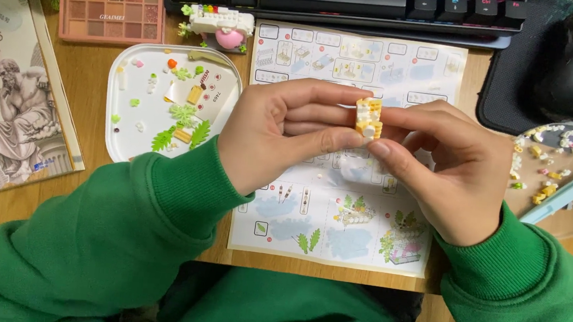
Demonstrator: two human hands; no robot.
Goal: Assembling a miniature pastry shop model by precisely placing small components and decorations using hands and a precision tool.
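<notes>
While both hands (364,143) pinch brick model (367,118), white tray (117,141) holds leaf pieces (182,128), perhaps bricks.

Yellow-and-white brick model (367,118) between the hands, green sleeves (121,236), white tray (123,133) with green leaf pieces left of them, pale-blue-printed white sheet (335,234) beneath, black keyboard (342,0) beyond, brown wooden worktop (84,185)

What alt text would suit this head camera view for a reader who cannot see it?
Two hands in green sleeves, left hand and right hand, pinch a small yellow and white brick model above an instruction sheet. A white tray of tiny pieces lies left.
</notes>
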